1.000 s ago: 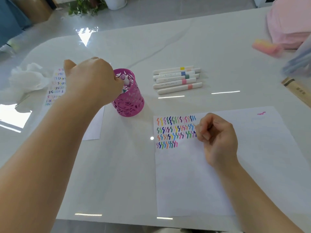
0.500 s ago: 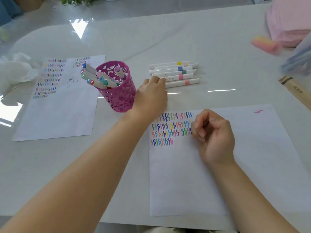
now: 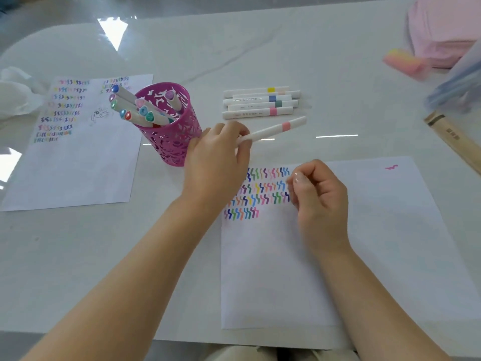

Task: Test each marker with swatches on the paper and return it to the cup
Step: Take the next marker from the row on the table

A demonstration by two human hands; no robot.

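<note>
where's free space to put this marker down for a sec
Bare table lies between the marker row and the tan box, and beyond the row at the far side. The paper is blank below the swatches. Crowded: between cup and row, where the left hand holds a marker.

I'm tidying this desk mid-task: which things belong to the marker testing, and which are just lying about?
Job: pink-banded marker in left hand; loose markers; magenta cup; swatch paper.
Lying about: crumpled tissue; pink fabric bundle; tan box.
</note>
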